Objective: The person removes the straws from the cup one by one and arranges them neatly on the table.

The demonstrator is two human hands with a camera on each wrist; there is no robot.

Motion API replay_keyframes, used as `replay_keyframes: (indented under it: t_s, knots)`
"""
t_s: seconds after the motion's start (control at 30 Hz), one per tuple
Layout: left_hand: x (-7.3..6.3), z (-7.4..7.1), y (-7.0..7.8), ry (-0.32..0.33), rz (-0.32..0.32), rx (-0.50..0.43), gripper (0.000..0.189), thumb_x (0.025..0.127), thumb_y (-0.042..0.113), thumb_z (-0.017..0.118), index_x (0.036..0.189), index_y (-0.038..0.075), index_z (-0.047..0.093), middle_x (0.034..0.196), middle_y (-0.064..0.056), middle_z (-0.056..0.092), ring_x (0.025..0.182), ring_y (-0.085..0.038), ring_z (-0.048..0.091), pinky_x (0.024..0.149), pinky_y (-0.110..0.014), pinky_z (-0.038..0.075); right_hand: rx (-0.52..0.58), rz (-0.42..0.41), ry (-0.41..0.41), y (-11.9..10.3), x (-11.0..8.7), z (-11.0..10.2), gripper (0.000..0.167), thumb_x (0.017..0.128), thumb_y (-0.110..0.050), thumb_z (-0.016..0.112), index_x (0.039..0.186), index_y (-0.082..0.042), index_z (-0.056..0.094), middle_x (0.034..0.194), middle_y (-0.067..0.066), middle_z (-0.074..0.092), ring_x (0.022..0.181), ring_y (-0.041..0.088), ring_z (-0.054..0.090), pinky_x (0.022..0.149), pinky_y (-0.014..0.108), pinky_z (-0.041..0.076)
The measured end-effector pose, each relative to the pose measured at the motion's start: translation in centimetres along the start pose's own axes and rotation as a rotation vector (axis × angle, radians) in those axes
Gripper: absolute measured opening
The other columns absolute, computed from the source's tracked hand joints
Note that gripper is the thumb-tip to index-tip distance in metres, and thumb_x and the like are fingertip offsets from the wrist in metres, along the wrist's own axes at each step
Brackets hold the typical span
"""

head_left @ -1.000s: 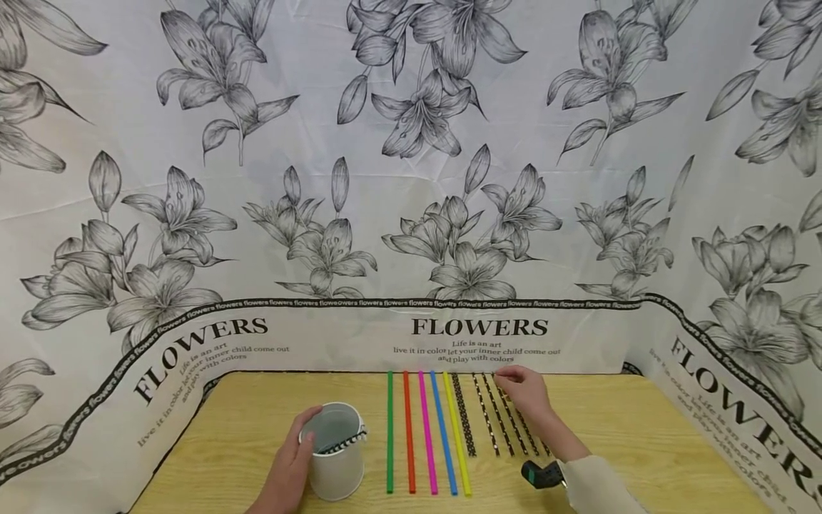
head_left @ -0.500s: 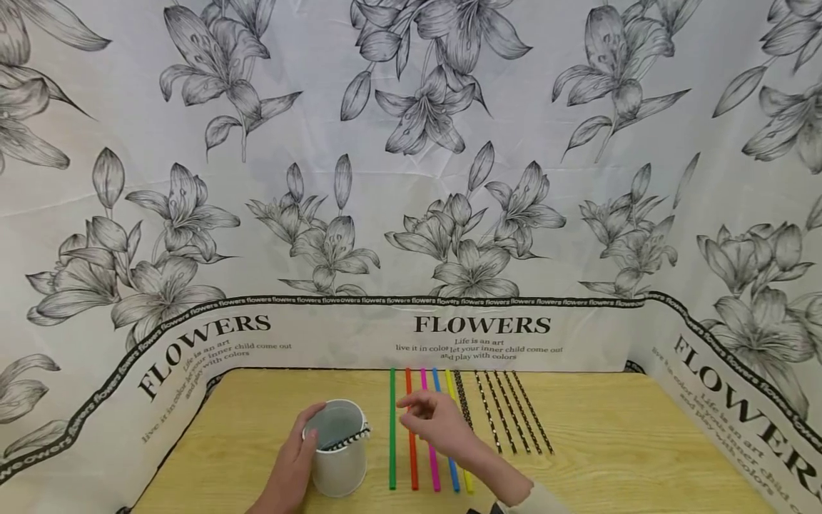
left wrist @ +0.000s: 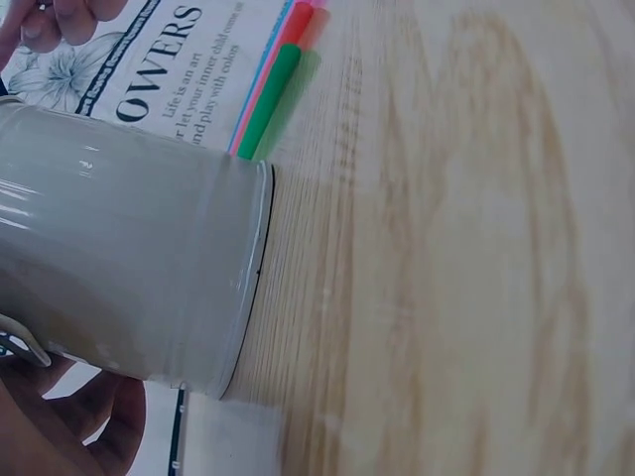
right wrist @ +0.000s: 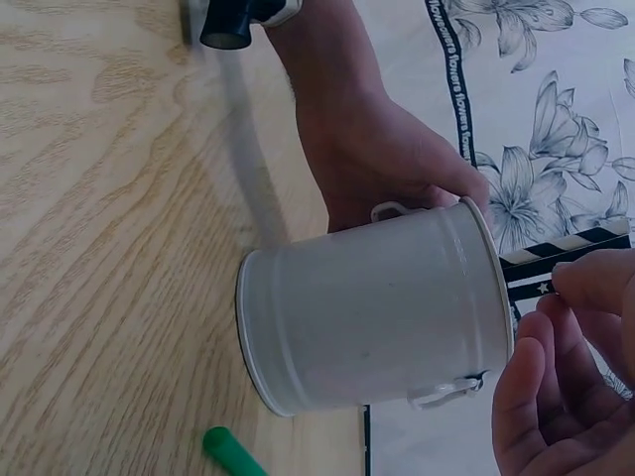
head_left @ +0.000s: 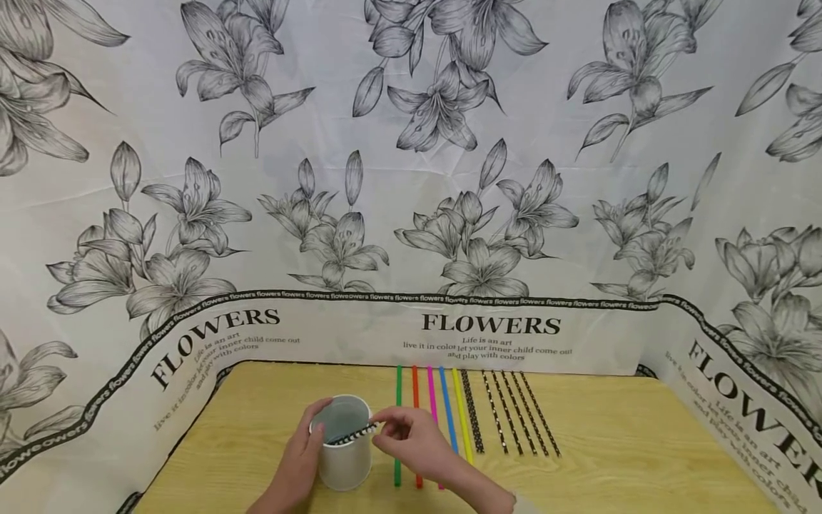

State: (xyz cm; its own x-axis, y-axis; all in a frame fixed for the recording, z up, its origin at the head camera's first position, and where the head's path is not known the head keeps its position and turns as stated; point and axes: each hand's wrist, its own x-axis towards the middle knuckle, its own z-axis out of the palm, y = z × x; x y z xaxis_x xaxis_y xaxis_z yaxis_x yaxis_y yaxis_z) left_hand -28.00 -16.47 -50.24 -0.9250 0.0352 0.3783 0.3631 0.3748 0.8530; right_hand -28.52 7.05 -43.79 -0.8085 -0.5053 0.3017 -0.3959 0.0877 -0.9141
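My left hand (head_left: 298,450) holds a white metal bucket (head_left: 345,464) from its left side, with the thumb near the rim and the fingers around the far side. The bucket (right wrist: 377,312) stands upright on the table. Black-and-white patterned paper straws (head_left: 353,434) lean in it, their ends poking over the right rim; one is striped, another shows a star (right wrist: 531,290). My right hand (head_left: 417,446) is at that rim and pinches the end of a black-and-white straw between thumb and index finger. Its other fingers (right wrist: 521,382) are curled.
Right of the bucket, a row of straws lies on the wooden table (head_left: 642,442): green (head_left: 397,467), red (head_left: 419,478), pink (head_left: 432,392), blue (head_left: 447,414) and yellow (head_left: 462,414). Beyond them lie several black patterned straws (head_left: 514,410). A flower-print cloth (head_left: 359,328) encloses the table.
My right hand has moved left from the black patterned straws, across the coloured row, to the bucket's rim, where it now pinches a straw end. The left hand stays on the bucket.
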Motion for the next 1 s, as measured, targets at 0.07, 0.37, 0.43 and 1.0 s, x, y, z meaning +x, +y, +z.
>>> replay_keyframes:
  t_s: [0.07, 0.37, 0.43, 1.0]
  knots:
    - [0.0, 0.0, 0.0, 0.000, -0.002, 0.002, 0.036, 0.105, 0.016, 0.037, 0.140, 0.022, 0.044, 0.131, -0.007, 0.055, 0.119, -0.024, 0.051, 0.098, -0.043, 0.041, -0.010, -0.017, 0.007, 0.0, 0.1, 0.2, 0.019, 0.088, -0.005, 0.068, 0.107, 0.000, 0.070, 0.077, 0.003, 0.065, 0.062, 0.004, 0.054, 0.056, 0.019, 0.045]
    - [0.3, 0.1, 0.1, 0.016, 0.017, 0.016, 0.036, 0.105, 0.014, 0.038, 0.140, 0.021, 0.045, 0.130, -0.006, 0.056, 0.119, -0.024, 0.051, 0.098, -0.042, 0.041, -0.058, -0.037, 0.018, -0.3, 0.9, 0.9, 0.014, 0.089, -0.007, 0.068, 0.103, -0.006, 0.074, 0.092, 0.002, 0.070, 0.066, 0.004, 0.054, 0.059, 0.019, 0.046]
    - [0.3, 0.1, 0.0, 0.015, 0.018, 0.018, 0.036, 0.105, 0.015, 0.038, 0.139, 0.021, 0.045, 0.130, -0.006, 0.056, 0.118, -0.023, 0.051, 0.098, -0.041, 0.041, -0.071, -0.042, 0.019, -1.0, 0.8, 1.1, 0.013, 0.089, -0.003, 0.068, 0.100, -0.004, 0.074, 0.095, 0.006, 0.070, 0.066, 0.005, 0.053, 0.059, 0.018, 0.046]
    - [0.5, -0.2, 0.0, -0.013, -0.044, 0.026, 0.037, 0.105, 0.017, 0.036, 0.141, 0.020, 0.043, 0.135, -0.010, 0.052, 0.123, -0.027, 0.048, 0.098, -0.051, 0.039, -0.014, -0.053, 0.096, -1.3, 0.5, 0.2, 0.017, 0.095, -0.012, 0.062, 0.106, -0.001, 0.068, 0.100, 0.008, 0.068, 0.080, 0.012, 0.064, 0.059, 0.031, 0.055]
